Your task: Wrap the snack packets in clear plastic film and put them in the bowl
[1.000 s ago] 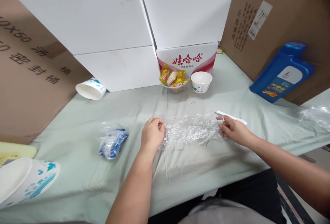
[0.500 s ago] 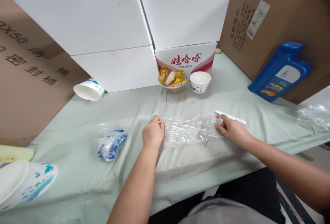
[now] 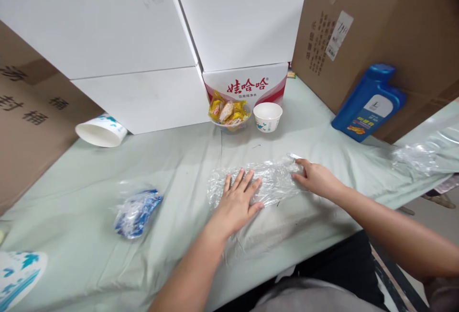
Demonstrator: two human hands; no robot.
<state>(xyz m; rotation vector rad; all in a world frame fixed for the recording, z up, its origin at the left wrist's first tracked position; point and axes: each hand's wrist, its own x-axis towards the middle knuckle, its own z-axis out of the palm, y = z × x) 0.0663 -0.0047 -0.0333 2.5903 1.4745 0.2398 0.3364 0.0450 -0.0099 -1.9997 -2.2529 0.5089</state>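
A crinkled sheet of clear plastic film [image 3: 274, 183] lies on the cloth in front of me. My left hand [image 3: 236, 204] rests flat on its left part, fingers spread. At the film's right end, my right hand [image 3: 315, 178] is closed with bent fingers. From those fingers pokes the pale tip of a slim white tool [image 3: 293, 156]; the rest is hidden by the hand, and its kind does not show. Left of my left hand lies a clear plastic bag with blue and white contents [image 3: 138, 214].
At the back stand a bowl of yellow-wrapped snacks [image 3: 229, 113] and a white paper bowl [image 3: 268, 118], before a printed carton [image 3: 247, 87]. A blue bottle [image 3: 367, 106] leans by a cardboard box [image 3: 373, 25]. Paper cups [image 3: 102, 131] are at left, more clear plastic [image 3: 418, 156] at right.
My left hand has let go of the film's left edge and now lies spread on top of it. The right hand stays at the right end. The view has shifted to the right.
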